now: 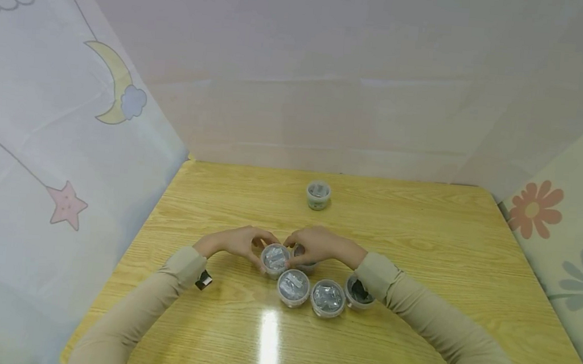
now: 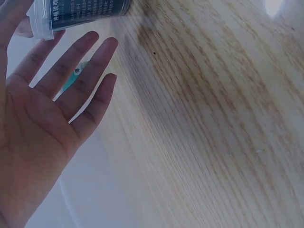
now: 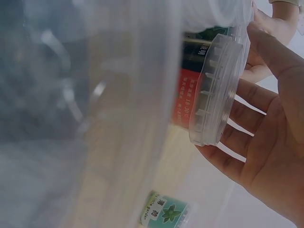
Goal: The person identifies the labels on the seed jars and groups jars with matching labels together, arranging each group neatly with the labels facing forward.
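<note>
Blurred and large, one clear tub point(image 3: 85, 114) fills the left of the right wrist view. At the centre of the head view we see the left hand point(image 1: 241, 241), thumb and forefinger bent round a packet tub point(image 1: 275, 257), other fingers spread, and the right hand point(image 1: 321, 246) half-curled, thumb against it, whether gripping we cannot tell. Around these we find a red-labelled tub point(image 3: 184, 101), a row of three tubs point(image 1: 327, 298) lower right, and one farther tub point(image 1: 318, 195), upper middle, on the wooden table point(image 1: 421, 226).

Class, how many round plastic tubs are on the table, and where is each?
6. One plastic tub at the back; one touching the left hand; one partly under the right hand; three in front: left one, middle one, right one. More could be hidden.
</note>
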### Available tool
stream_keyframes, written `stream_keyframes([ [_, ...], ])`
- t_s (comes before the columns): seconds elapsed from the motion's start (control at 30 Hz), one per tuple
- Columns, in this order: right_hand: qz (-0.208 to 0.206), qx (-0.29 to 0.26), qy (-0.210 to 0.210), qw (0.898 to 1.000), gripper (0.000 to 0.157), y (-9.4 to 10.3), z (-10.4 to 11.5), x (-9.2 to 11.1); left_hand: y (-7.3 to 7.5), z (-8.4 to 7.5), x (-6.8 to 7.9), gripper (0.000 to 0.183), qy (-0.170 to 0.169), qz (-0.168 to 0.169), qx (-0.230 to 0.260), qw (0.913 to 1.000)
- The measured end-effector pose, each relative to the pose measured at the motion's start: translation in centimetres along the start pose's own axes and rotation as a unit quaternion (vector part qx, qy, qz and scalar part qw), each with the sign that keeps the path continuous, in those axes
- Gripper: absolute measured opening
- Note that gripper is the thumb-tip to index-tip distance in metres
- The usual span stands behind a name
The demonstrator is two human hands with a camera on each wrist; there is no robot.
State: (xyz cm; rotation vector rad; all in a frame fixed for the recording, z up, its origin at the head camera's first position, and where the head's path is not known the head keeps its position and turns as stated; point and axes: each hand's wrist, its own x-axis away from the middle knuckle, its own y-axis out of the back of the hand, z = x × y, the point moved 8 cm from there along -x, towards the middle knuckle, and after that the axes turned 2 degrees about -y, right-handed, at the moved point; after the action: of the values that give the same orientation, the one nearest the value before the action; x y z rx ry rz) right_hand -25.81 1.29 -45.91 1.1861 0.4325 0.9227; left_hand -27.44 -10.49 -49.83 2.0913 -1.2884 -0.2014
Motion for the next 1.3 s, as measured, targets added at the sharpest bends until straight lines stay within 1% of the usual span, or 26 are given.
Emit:
stream_keyframes([
  [0.13, -0.001, 0.004, -0.002, 1.0, 0.054, -0.1, -0.1, 0.0, 0.0, -0.2, 0.1, 0.065, -0.006, -0.002, 0.008, 0.9999],
  [0.37, -0.004, -0.009, -0.001, 1.0, 0.058, 0.0, -0.1, 0.0, 0.3, -0.1, 0.2, 0.063, 0.007, -0.011, 0.022, 0.9997],
  [0.5, -0.011, -0.019, 0.002, 1.0, 0.059, 0.1, -0.2, 0.0, 0.6, -0.2, 0.3, 0.062, 0.005, -0.015, 0.031, 0.9994],
  [0.77, -0.028, -0.028, 0.001, 0.999, 0.056, 0.7, -0.3, 0.1, 1.3, -0.6, 0.5, 0.065, 0.011, -0.031, 0.01, 0.9994],
  [0.97, -0.032, -0.048, 0.004, 0.998, 0.056, 1.2, -0.1, 0.3, 1.9, -1.2, 0.6, 0.066, 0.001, -0.037, 0.01, 0.9993],
  [1.17, -0.047, -0.05, 0.011, 0.998, 0.058, 1.9, -0.2, 0.6, 2.4, -1.6, 0.5, 0.064, 0.0, -0.048, 0.006, 0.9988],
  [1.3, -0.053, -0.058, 0.011, 0.997, 0.059, 2.0, -0.4, 0.7, 2.5, -1.8, 0.5, 0.064, -0.006, -0.052, 0.006, 0.9986],
])
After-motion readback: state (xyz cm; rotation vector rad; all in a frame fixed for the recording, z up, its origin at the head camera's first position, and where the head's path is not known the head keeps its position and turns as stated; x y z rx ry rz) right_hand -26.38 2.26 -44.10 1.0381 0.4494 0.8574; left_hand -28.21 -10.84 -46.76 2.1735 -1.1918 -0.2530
